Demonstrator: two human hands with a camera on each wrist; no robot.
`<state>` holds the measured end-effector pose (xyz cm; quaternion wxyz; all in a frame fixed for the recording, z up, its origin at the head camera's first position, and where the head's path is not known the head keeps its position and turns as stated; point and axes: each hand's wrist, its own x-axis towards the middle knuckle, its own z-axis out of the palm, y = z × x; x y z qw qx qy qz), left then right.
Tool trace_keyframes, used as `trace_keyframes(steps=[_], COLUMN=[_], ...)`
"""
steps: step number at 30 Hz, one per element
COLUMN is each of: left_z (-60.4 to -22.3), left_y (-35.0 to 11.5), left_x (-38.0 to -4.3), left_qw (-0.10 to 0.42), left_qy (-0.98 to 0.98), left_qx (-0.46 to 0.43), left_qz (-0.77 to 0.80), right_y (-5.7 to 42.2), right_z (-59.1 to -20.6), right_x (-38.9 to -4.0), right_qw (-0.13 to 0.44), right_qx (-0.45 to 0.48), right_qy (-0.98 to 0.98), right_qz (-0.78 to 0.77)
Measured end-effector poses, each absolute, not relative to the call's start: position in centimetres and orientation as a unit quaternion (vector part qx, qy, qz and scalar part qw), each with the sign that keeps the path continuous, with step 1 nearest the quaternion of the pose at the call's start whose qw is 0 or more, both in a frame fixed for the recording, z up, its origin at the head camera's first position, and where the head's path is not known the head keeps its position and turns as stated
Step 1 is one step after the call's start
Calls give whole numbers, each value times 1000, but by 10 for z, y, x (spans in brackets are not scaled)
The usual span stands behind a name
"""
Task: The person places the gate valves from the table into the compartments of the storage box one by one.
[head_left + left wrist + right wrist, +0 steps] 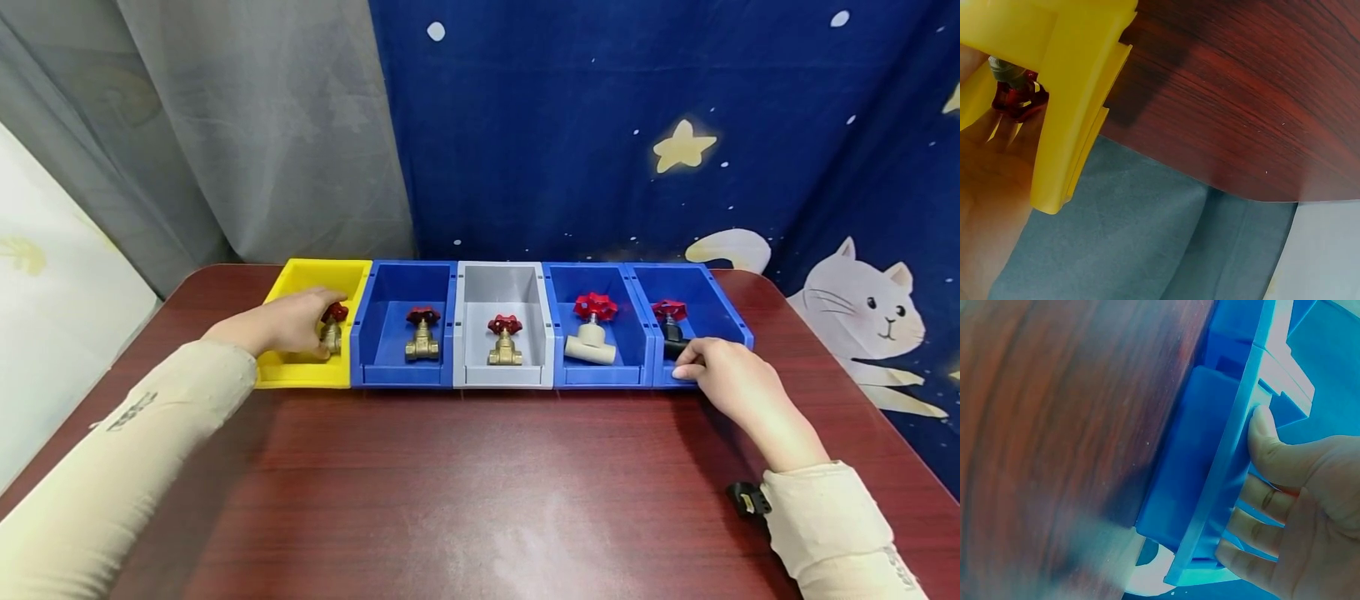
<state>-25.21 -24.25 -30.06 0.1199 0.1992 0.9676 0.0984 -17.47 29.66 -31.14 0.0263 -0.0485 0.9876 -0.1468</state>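
A brass gate valve (pixel 331 335) with a red handwheel is in the yellow bin (pixel 303 381) at the left end. My left hand (pixel 296 323) reaches into that bin and holds the valve, fingers by the handwheel (pixel 1019 103). At the right end, a black valve (pixel 674 340) with a red handwheel lies in a blue bin (pixel 720 292). My right hand (pixel 731 375) is over that bin's front, fingers curled at the black valve's near end. In the right wrist view, the bin's lip (pixel 1210 494) hides the fingertips of my right hand (pixel 1310 506).
Between the hands, a blue bin (pixel 401 279) and a grey bin (pixel 501 275) each hold a brass valve. Another blue bin (pixel 585 279) has a beige tee-shaped valve (pixel 591 344). The row stands on a reddish-brown table (pixel 465 475), with curtains (pixel 525 125) behind.
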Motion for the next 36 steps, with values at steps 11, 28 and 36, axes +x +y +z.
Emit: trace_keyframes(steps=[11, 28, 36], left_z=[-303, -296, -288], left_y=[-240, -235, -225], left_x=[-235, -205, -187], left_qw=[73, -38, -113], left_qy=[980, 989, 987], left_qx=[184, 136, 109], left_qz=[32, 44, 28], right_y=[298, 298, 289], right_z=[-312, -300, -287], right_x=[-176, -172, -162], right_qw=[28, 19, -40], right_qx=[-59, -85, -93], right_qy=[988, 991, 990], right_qz=[-137, -101, -95])
